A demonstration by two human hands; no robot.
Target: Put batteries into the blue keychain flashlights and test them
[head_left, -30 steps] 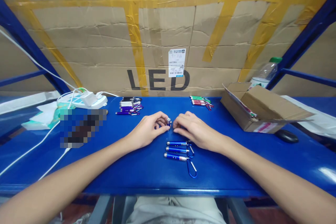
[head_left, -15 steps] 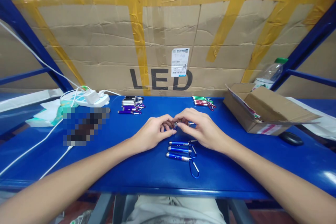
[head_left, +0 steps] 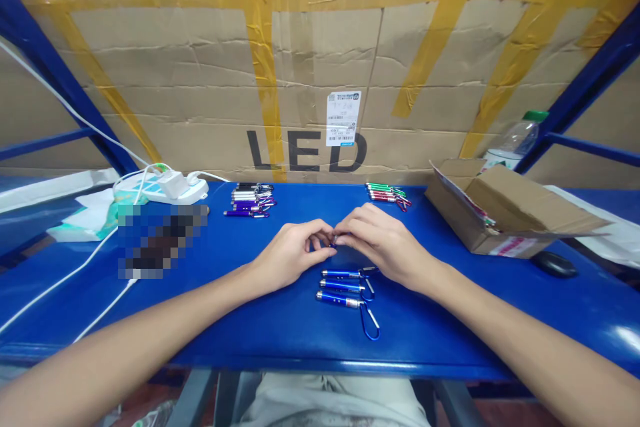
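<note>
Your left hand [head_left: 295, 253] pinches a small, dark and silvery piece [head_left: 333, 241] between thumb and bent fingertips, and your right hand [head_left: 380, 240] has its thumb and fingertips drawn together on the same piece, which sits right between both hands, mostly hidden by your fingers. Closest in the way are three slim, shiny blue penlights [head_left: 342, 285] with looped carabiner clips, lying side by side just on your side of the right hand; the farthest one's clip runs in by that hand's heel, and whether they touch can't be told. Beyond your left hand lies a row of slim black, silver and purple penlights [head_left: 250, 200], and beyond your right hand a smaller row of green and red ones [head_left: 383, 192]. Well off to the right of your right hand stands an open brown cardboard box [head_left: 470, 223], flaps up, with a smooth black oval object [head_left: 555, 264] beside it and a clear plastic bottle with a green cap [head_left: 517, 137] behind. To the left of your left hand lie a dark, pixelated long object [head_left: 163, 243], a white power strip [head_left: 187, 193] with white cables, and a white-and-green soft packet [head_left: 83, 230], all well apart from your fingers.
</note>
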